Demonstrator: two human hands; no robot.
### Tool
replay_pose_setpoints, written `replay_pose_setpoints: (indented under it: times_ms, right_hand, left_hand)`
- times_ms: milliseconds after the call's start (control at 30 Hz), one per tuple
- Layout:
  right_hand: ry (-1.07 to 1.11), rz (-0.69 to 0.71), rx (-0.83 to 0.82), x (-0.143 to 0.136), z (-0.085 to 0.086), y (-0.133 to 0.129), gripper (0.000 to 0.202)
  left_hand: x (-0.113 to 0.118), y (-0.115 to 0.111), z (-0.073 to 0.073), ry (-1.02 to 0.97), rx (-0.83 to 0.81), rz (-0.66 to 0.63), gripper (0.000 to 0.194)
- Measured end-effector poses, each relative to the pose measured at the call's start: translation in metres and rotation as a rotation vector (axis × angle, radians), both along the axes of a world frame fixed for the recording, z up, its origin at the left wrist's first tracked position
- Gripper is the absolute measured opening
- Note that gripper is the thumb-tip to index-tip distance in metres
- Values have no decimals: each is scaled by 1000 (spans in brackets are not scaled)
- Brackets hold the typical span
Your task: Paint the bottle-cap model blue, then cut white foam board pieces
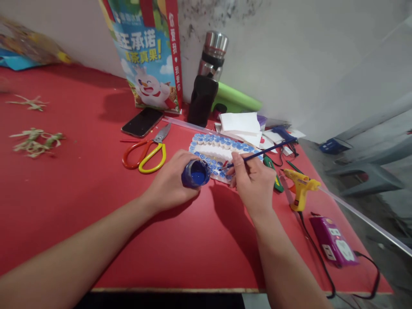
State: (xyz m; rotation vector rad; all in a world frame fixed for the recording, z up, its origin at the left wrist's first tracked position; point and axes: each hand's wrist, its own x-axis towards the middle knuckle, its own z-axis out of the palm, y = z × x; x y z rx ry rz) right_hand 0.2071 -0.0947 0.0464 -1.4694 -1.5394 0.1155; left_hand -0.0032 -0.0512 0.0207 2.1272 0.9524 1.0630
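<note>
My left hand (175,178) is closed around a small jar of blue paint (197,175), tipped so its open mouth faces me. Between the fingers of my right hand (252,178) is a paintbrush (265,151) with a dark blue handle. Its tip is down at a white shell-like piece (210,151), an oblong ring of small rounded scales daubed with blue. The near right part of that piece is hidden behind my right hand. The jar is just in front of the piece's left end.
Scissors (146,156) and a phone (142,122) lie left of the piece. Behind stand a printed paper bag (149,56) and a steel flask (214,53). Rightward are a green cutter (273,174), a yellow glue gun (301,188) and a purple power strip (333,241) with cables.
</note>
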Motion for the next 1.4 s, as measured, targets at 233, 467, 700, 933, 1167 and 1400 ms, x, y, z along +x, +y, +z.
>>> replay_pose_setpoints:
  times_ms: [233, 467, 700, 933, 1167, 1400]
  right_hand:
    - [-18, 34, -27, 0, -2, 2, 31]
    - [-31, 26, -47, -1, -6, 2, 35]
    - [-30, 33, -46, -2, -12, 3, 34]
    - [-21, 33, -57, -2, -12, 4, 34]
    - [-8, 49, -64, -2, -13, 5, 32]
    - [-36, 47, -70, -3, -12, 6, 32]
  left_hand:
    - [-1, -1, -2, -9, 26, -2, 40]
    - [0, 0, -3, -11, 47, -4, 42]
    - [0, -1, -3, -11, 45, -2, 40]
    - [0, -2, -3, -7, 42, -5, 42]
    - [0, -2, -3, -6, 30, -6, 42]
    - [0, -1, -4, -6, 56, -10, 44]
